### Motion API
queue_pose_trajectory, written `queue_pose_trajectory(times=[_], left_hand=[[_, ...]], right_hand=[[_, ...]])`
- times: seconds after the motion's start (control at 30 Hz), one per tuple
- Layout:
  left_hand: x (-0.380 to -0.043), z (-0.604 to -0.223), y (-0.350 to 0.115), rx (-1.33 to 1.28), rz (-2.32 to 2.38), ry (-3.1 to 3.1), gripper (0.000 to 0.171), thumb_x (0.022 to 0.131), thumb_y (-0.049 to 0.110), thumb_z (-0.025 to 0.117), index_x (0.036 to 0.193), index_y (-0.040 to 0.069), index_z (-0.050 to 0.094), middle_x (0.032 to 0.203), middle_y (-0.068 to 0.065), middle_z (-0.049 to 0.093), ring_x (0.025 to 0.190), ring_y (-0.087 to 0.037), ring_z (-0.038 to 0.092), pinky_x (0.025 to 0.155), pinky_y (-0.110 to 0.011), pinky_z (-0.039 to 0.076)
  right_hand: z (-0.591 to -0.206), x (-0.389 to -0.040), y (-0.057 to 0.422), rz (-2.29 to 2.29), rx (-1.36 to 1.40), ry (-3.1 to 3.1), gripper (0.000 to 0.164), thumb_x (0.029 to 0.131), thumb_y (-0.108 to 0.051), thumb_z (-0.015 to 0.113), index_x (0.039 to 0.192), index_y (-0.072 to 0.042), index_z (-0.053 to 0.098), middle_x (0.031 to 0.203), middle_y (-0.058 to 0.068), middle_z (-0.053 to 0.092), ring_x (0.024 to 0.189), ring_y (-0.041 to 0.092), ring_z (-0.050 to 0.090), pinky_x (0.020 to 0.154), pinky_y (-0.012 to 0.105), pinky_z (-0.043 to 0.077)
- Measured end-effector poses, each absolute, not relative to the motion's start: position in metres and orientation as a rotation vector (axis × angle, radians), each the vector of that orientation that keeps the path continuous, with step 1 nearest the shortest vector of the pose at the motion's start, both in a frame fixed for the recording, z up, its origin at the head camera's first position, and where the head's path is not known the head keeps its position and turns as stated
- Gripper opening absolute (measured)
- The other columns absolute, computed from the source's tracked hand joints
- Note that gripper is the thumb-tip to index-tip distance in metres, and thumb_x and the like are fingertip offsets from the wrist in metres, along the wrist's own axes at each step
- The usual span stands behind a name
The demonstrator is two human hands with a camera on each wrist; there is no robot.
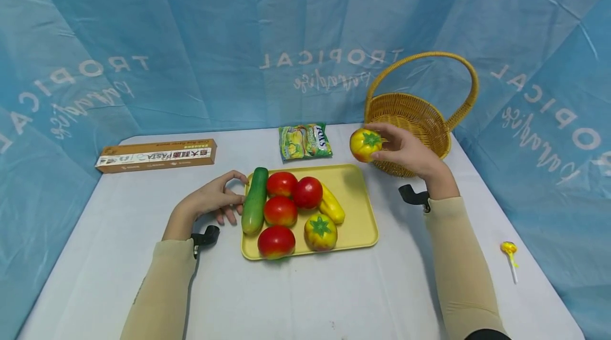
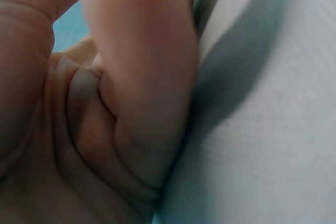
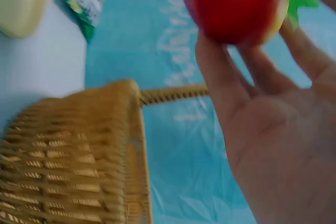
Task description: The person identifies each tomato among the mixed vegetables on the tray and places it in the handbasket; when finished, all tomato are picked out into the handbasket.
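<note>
My right hand (image 1: 406, 150) holds a toy tomato (image 1: 365, 145) in its fingertips, in the air just left of the wicker basket (image 1: 411, 104). It is yellow around a green star-shaped top; the right wrist view shows its red underside. My left hand (image 1: 210, 199) rests at the left edge of the yellow tray (image 1: 360, 212), fingers loosely bent beside a green cucumber (image 1: 255, 202). Also on the tray lie several red round fruits (image 1: 280, 211), a banana (image 1: 331, 206) and another yellow-and-red tomato (image 1: 320, 232). The left wrist view shows mostly bent fingers (image 2: 142, 61).
A long brown pasta box (image 1: 156, 155) lies at the back left. Behind the tray is a green snack bag (image 1: 305, 141). The basket's tall handle (image 1: 425, 55) arches upward. A yellow lollipop (image 1: 509, 255) lies near the right edge. Blue curtains (image 1: 286, 22) enclose the white table.
</note>
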State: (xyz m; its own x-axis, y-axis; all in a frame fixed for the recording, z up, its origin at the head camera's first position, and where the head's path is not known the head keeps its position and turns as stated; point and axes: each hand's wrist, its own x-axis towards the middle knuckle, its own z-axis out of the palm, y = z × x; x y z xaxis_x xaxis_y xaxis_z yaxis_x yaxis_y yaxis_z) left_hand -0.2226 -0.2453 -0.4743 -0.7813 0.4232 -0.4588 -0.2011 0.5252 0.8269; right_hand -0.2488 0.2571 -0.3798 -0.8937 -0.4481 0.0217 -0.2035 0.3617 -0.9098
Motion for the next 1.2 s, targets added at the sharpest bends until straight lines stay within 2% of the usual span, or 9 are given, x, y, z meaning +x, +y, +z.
queue_pose_trajectory(times=[0.13, 0.3, 0.47, 0.57, 0.83, 1.2], left_hand=[[-0.223, -0.474, -0.245, 0.185, 1.262, 2.125, 0.051, 0.104, 0.024, 0.067, 0.145, 0.016, 0.038, 0.088, -0.012, 0.079, 0.063, -0.025, 0.077, 0.054, -0.032, 0.061], [-0.223, -0.474, -0.246, 0.165, 1.258, 2.131, 0.052, 0.103, 0.025, 0.067, 0.145, 0.016, 0.038, 0.087, -0.012, 0.079, 0.063, -0.026, 0.077, 0.054, -0.032, 0.061], [-0.224, -0.473, -0.246, 0.172, 1.254, 2.131, 0.052, 0.103, 0.025, 0.067, 0.145, 0.016, 0.037, 0.088, -0.011, 0.079, 0.063, -0.025, 0.077, 0.054, -0.032, 0.061], [-0.224, -0.473, -0.246, 0.179, 1.255, 2.128, 0.052, 0.103, 0.025, 0.067, 0.145, 0.016, 0.037, 0.088, -0.011, 0.079, 0.063, -0.025, 0.077, 0.054, -0.032, 0.061], [-0.223, -0.473, -0.245, 0.185, 1.26, 2.124, 0.049, 0.104, 0.022, 0.065, 0.145, 0.016, 0.038, 0.087, -0.011, 0.079, 0.063, -0.025, 0.077, 0.054, -0.033, 0.062], [-0.221, -0.471, -0.246, 0.179, 1.261, 2.128, 0.05, 0.104, 0.023, 0.066, 0.145, 0.015, 0.038, 0.087, -0.011, 0.078, 0.064, -0.026, 0.077, 0.055, -0.033, 0.062]], right_hand=[[-0.377, -0.254, 0.268, -1.659, -0.415, 2.446, 0.064, 0.1, -0.014, 0.074, 0.158, -0.022, 0.048, 0.155, 0.007, 0.051, 0.131, 0.021, 0.058, 0.094, 0.018, 0.057], [-0.383, -0.26, 0.279, -1.697, -0.277, 2.507, 0.065, 0.101, -0.018, 0.073, 0.16, -0.025, 0.046, 0.161, 0.007, 0.046, 0.141, 0.026, 0.053, 0.096, 0.014, 0.054], [-0.394, -0.266, 0.29, -1.699, -0.123, 2.548, 0.071, 0.101, -0.027, 0.074, 0.163, -0.028, 0.04, 0.166, 0.006, 0.041, 0.149, 0.026, 0.046, 0.097, 0.014, 0.05], [-0.402, -0.27, 0.296, -1.682, -0.05, 2.571, 0.074, 0.101, -0.032, 0.074, 0.165, -0.029, 0.037, 0.166, 0.007, 0.04, 0.15, 0.026, 0.046, 0.099, 0.019, 0.051], [-0.417, -0.277, 0.298, -1.643, -0.028, 2.585, 0.076, 0.101, -0.031, 0.074, 0.166, -0.027, 0.035, 0.17, 0.01, 0.036, 0.154, 0.034, 0.041, 0.117, 0.051, 0.046], [-0.416, -0.277, 0.295, -1.48, 0.002, 2.681, 0.074, 0.102, -0.031, 0.072, 0.165, -0.025, 0.035, 0.172, 0.012, 0.033, 0.154, 0.04, 0.039, 0.12, 0.058, 0.045]])
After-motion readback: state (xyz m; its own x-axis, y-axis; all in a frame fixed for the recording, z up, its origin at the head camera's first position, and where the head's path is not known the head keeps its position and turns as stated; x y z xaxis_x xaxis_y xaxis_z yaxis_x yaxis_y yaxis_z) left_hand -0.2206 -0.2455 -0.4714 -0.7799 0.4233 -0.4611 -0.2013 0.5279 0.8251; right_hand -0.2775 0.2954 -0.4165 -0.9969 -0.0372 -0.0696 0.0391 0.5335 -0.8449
